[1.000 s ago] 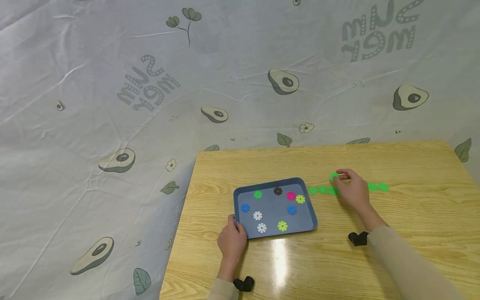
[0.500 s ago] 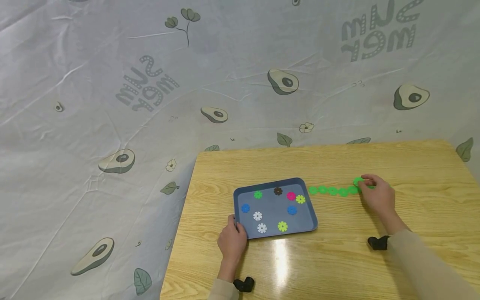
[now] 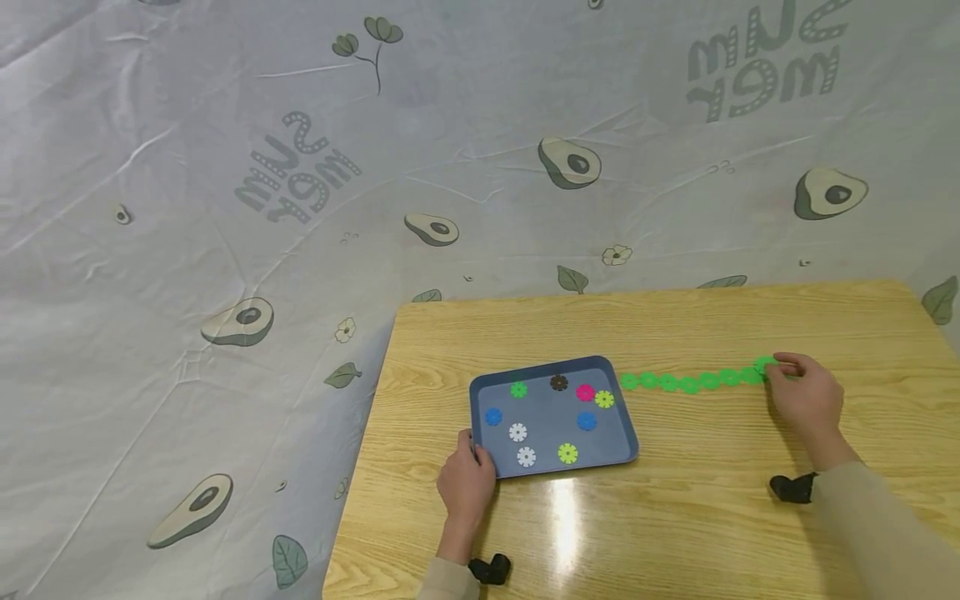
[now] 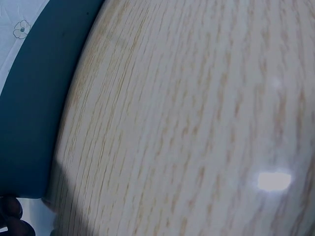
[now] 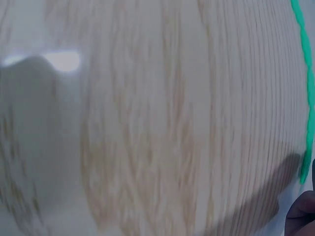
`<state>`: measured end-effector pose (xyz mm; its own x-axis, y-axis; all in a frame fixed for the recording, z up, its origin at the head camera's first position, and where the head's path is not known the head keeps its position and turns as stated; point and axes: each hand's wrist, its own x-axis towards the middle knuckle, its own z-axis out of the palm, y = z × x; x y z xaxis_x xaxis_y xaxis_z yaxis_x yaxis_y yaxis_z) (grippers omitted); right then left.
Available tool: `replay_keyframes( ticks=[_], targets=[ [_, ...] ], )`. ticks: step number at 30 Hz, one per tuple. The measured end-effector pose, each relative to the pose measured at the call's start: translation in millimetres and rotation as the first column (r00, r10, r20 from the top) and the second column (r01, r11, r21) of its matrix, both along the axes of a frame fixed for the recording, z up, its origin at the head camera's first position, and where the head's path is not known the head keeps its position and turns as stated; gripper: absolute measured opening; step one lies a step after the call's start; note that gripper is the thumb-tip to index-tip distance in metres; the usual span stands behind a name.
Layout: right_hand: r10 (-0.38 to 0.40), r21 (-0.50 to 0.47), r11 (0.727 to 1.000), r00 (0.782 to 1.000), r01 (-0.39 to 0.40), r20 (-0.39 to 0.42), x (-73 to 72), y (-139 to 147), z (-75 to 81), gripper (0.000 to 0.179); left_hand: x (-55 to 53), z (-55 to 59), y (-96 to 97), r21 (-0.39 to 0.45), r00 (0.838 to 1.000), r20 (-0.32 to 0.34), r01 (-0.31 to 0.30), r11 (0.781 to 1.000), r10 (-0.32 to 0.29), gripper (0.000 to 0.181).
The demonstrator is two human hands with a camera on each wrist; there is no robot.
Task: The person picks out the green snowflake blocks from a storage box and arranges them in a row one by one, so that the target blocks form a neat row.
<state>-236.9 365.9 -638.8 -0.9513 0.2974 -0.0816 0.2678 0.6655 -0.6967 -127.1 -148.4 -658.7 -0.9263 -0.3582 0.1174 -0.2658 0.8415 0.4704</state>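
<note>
At the tray's near-left corner, my left hand [image 3: 467,483] grips the rim of a blue-grey tray [image 3: 555,471], thumb over the edge. In the left wrist view, the tray's wall [image 4: 39,98] fills the left side, with dark fingertips [image 4: 11,209] at its lower end. My right hand [image 3: 808,398] pinches a green notched plastic disc [image 3: 763,365] between thumb and forefinger. That disc is at the right end of a row of green discs [image 3: 669,382] lying on the table. The right wrist view shows the row edge-on as a green strip [image 5: 309,88], a fingertip [image 5: 301,211] just below it.
Inside the tray lie several loose notched discs: white [image 3: 527,457], blue [image 3: 587,421], yellow-green [image 3: 567,453], pink [image 3: 585,392], brown [image 3: 558,382] and green [image 3: 518,389]. The wooden table [image 3: 675,517] meets a printed cloth backdrop [image 3: 495,208] behind.
My right hand has moved right along the row of green discs, carrying the pinched green disc to the row's right end. The left hand and tray stay in place.
</note>
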Motion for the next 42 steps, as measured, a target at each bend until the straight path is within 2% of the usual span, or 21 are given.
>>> replay_keyframes(
  ticks=[9,13,16,20,36,42],
  targets=[
    [-0.120,-0.033,0.992,0.992,0.122,0.044,-0.9,31.9,-7.5,0.053,1.2,1.1,1.9,0.023,1.000,0.024,0.003,1.000,-0.004,0.024],
    [-0.140,-0.014,0.990,0.987,0.141,0.075,1.7,35.4,-1.1,0.053,1.3,0.6,2.5,0.026,1.000,0.024,0.006,1.000,-0.007,0.025],
    [-0.149,-0.036,0.988,0.986,0.152,0.081,4.6,33.8,4.5,0.054,1.0,1.0,2.7,0.027,1.000,0.022,0.008,1.000,-0.009,0.024],
    [-0.145,-0.046,0.988,0.987,0.148,0.067,6.3,31.4,7.3,0.053,0.6,1.7,2.6,0.029,1.000,0.012,0.014,0.999,-0.014,0.023],
    [-0.061,0.048,0.997,0.992,0.056,0.107,10.3,28.7,7.3,0.050,1.0,1.2,0.0,0.015,1.000,-0.019,0.015,1.000,-0.015,0.024],
    [-0.075,0.027,0.997,0.991,0.072,0.108,11.2,30.3,5.0,0.050,0.8,0.5,-0.3,0.017,1.000,-0.012,0.014,1.000,-0.014,0.024]
  ],
)
